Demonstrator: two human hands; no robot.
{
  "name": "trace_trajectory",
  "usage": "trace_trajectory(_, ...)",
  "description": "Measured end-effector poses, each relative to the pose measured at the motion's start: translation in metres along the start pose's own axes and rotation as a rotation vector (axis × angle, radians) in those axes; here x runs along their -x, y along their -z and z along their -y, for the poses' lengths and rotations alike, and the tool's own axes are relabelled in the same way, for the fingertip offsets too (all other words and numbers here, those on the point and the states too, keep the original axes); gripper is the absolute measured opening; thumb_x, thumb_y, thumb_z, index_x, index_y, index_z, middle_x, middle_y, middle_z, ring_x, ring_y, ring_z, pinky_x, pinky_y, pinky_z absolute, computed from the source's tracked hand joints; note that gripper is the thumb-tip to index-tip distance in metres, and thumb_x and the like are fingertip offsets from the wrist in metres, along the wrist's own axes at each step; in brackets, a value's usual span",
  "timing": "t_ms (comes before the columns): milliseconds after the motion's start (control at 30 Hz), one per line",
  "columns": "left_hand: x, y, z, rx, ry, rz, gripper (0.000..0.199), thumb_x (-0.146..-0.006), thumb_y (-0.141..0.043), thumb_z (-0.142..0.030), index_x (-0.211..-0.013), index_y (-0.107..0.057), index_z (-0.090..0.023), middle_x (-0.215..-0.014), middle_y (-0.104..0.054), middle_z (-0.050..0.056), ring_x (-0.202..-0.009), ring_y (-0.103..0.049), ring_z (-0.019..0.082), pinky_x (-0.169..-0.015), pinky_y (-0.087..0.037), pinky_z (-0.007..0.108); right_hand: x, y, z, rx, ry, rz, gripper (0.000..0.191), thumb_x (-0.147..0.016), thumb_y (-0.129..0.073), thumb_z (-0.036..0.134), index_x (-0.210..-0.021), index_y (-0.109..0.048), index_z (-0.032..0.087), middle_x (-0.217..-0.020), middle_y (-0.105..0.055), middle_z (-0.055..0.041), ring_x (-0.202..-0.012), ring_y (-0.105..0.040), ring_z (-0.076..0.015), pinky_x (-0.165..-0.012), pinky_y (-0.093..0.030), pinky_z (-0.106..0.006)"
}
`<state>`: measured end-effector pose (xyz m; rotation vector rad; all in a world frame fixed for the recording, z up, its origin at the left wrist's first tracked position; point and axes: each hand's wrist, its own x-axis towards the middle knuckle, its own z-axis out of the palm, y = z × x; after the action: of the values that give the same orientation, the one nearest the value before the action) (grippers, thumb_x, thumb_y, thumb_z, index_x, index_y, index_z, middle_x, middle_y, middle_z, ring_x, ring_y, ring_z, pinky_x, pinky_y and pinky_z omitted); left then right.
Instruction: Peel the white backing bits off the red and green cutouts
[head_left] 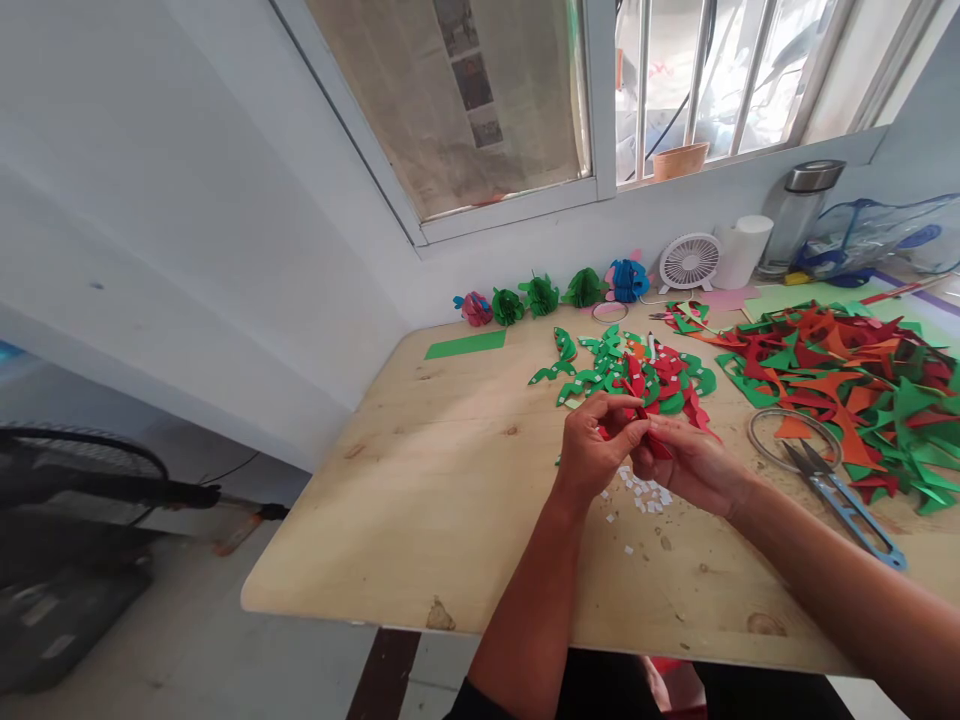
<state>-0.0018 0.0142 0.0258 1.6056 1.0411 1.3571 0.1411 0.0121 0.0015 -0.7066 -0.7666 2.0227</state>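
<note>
A red paper piece (658,447) is pinched between my two hands, just above the table. My left hand (600,445) grips it from the left, and my right hand (694,462) holds it from the right; the fingers hide most of its shape. Beyond my hands lie several green paper cutouts (592,375) with small white squares on them, mixed with red paper cutouts (667,375). Below my hands, small white squares (649,495) are scattered on the wooden table (420,480).
To the right are blue-handled thread snips (847,500), a roll of tape (754,435) and a heap of red, orange and green paper scraps (847,380). Folded paper figures (540,294), a small white fan (688,262) and a glass bottle (799,220) stand along the wall. A green strip (465,345) lies back left.
</note>
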Motion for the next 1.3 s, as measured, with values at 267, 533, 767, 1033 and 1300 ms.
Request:
trace_trajectory(267,0.0003,-0.0014,0.0013,0.037,0.044,-0.008,0.021,-0.069,-0.069,-0.026,-0.088,-0.067,-0.019,-0.067,-0.057,-0.002,-0.059,-0.055,0.009,-0.059,-0.047,0.021,-0.0010,0.0027,-0.0018,0.034,0.012,0.041,0.018,-0.074,-0.066,0.036,-0.077,-0.063,0.019,-0.059,-0.057,0.0001,-0.054,-0.052,-0.0123,-0.054,-0.041,-0.026)
trace_trajectory(533,0.0009,-0.0014,0.0016,0.017,0.038,-0.019,0.020,-0.068,-0.070,-0.028,-0.085,-0.067,-0.018,-0.072,-0.058,0.000,-0.058,-0.055,0.008,-0.059,-0.047,0.021,-0.0005,0.0005,-0.0014,-0.010,0.007,0.042,0.015,-0.074,-0.067,0.033,-0.076,-0.064,0.018,-0.058,-0.058,0.0001,-0.054,-0.052,-0.0116,-0.054,-0.041,-0.025)
trace_trajectory(767,0.0002,-0.0013,0.0010,0.011,0.026,-0.013,0.019,-0.069,-0.069,-0.029,-0.085,-0.069,-0.018,-0.072,-0.058,0.000,-0.059,-0.056,0.009,-0.059,-0.048,0.022,-0.0005,0.0004,-0.0017,-0.056,0.014,0.053,0.014,-0.074,-0.068,0.031,-0.072,-0.064,0.018,-0.060,-0.059,-0.0001,-0.055,-0.052,-0.0108,-0.054,-0.041,-0.024)
trace_trajectory(1033,0.0009,-0.0013,0.0018,0.012,0.000,-0.011,0.018,-0.070,-0.069,-0.028,-0.085,-0.068,-0.018,-0.073,-0.057,0.000,-0.059,-0.054,0.008,-0.058,-0.046,0.021,-0.0014,0.0012,-0.0029,-0.102,0.022,0.047,0.014,-0.072,-0.071,0.028,-0.072,-0.065,0.016,-0.061,-0.059,0.0006,-0.057,-0.054,-0.0089,-0.056,-0.043,-0.022)
trace_trajectory(1300,0.0014,-0.0034,-0.0010,0.095,0.073,-0.021,0.019,-0.068,-0.070,-0.025,-0.084,-0.064,-0.016,-0.066,-0.057,-0.002,-0.057,-0.051,0.007,-0.056,-0.044,0.019,-0.0018,0.0010,-0.0033,-0.122,0.039,0.062,0.013,-0.073,-0.071,0.027,-0.075,-0.066,0.015,-0.061,-0.059,0.0008,-0.055,-0.054,-0.0078,-0.056,-0.044,-0.021)
